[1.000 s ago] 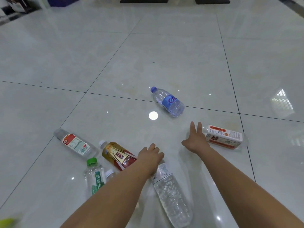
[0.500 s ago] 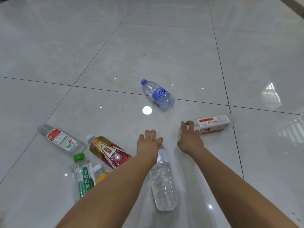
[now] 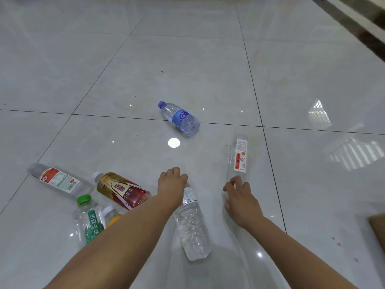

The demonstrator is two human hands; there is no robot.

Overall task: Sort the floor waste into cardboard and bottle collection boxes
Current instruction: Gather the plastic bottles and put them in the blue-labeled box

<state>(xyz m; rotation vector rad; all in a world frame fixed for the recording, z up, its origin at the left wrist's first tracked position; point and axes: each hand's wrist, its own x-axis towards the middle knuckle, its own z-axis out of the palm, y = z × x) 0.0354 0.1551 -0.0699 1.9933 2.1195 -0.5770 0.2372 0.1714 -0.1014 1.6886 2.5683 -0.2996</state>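
Observation:
Several plastic bottles lie on the glossy tiled floor. My left hand (image 3: 171, 183) curls over the neck of a crumpled clear bottle (image 3: 192, 228) that points toward me. My right hand (image 3: 239, 195) grips the near end of a square clear bottle with a red-and-white label (image 3: 239, 157), which points away from me. A blue-label bottle (image 3: 181, 118) lies farther out, apart from both hands. No collection box is in view.
Left of my left arm lie a clear bottle with a red label (image 3: 58, 180), an amber bottle (image 3: 123, 189), a green-cap bottle (image 3: 89, 220) and a partly hidden orange bottle (image 3: 112, 214). A brown cardboard edge (image 3: 378, 228) shows at the right border.
The square labelled bottle swung from lying sideways to pointing away from me, and my right hand drew back while closing on its near end. My left hand stayed on the crumpled bottle's neck.

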